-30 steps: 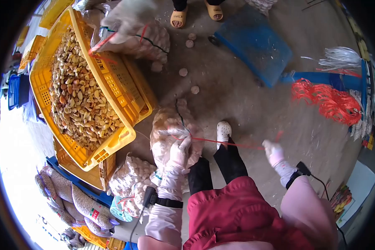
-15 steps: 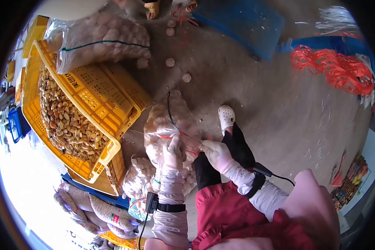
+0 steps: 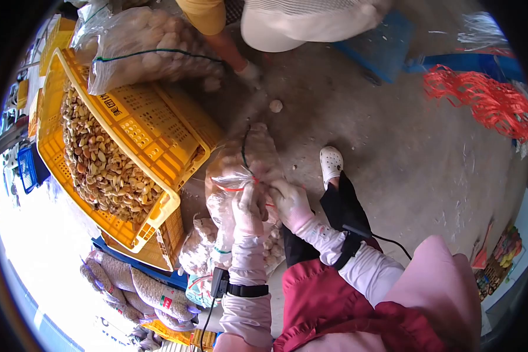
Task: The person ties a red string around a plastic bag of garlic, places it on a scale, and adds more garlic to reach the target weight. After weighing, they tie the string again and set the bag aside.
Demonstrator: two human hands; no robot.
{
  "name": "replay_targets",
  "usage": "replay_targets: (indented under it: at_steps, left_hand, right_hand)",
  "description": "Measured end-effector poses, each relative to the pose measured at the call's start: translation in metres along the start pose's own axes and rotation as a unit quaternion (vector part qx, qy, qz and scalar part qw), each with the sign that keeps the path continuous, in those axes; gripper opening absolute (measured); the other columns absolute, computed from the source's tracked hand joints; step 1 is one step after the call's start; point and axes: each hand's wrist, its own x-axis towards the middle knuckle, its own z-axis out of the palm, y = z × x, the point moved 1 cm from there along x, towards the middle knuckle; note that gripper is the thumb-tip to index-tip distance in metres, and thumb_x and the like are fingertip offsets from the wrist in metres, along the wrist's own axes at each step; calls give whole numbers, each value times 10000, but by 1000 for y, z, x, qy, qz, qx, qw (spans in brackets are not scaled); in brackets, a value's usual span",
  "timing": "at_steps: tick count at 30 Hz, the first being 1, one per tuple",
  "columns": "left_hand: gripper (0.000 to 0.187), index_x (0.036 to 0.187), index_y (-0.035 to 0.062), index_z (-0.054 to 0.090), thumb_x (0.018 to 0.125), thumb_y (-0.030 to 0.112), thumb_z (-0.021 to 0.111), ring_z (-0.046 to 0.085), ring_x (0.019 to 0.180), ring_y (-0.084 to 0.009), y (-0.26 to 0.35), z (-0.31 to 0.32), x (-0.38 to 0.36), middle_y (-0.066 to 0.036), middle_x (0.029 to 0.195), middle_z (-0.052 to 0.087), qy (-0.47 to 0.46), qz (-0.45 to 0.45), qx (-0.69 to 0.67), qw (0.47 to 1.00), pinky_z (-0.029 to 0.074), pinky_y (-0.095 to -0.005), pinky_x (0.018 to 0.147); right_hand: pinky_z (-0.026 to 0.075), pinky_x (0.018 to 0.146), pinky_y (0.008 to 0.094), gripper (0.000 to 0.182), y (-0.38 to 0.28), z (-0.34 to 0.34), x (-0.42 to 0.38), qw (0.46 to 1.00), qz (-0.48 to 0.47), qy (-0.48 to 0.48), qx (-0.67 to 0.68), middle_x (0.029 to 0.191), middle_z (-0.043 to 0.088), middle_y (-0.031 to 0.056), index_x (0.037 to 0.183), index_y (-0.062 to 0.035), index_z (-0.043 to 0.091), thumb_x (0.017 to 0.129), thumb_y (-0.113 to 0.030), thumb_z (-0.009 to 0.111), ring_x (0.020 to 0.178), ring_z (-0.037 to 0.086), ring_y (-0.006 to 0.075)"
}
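A clear plastic bag [image 3: 259, 154] filled with pale round pieces stands upright on the floor, with a dark green line down its side. Red string [image 3: 232, 189] goes around its gathered neck. My left hand [image 3: 248, 210], in a pale glove, is closed on the gathered plastic. Close beside it on the right, my right hand [image 3: 290, 202], also gloved, has its fingers bent together at the red string; the fingertips are partly hidden. Another bag [image 3: 196, 251] with pale contents lies below and left of the first.
A yellow crate [image 3: 152, 138] full of brown and tan pieces stands at left, with a large filled bag [image 3: 152, 50] behind it. A person in a white cap [image 3: 311, 23] bends in at the top. Red strings [image 3: 481, 100] lie at upper right, near a blue board [image 3: 381, 50].
My right hand has moved left, up against my left hand. The other person's cap and arm have come in at the top, with a hand reaching to the floor.
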Motion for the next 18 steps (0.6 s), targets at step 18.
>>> replay_targets:
  at_steps: [18]
  left_hand:
    - [348, 709, 82, 507, 945, 331, 449, 308, 368, -115, -24, -16, 11, -5, 488, 401, -139, -50, -57, 987, 203, -273, 377]
  right_hand:
    - [517, 749, 283, 190, -41, -5, 83, 947, -103, -276, 132, 943, 662, 80, 930, 44, 649, 835, -117, 680, 847, 637, 151]
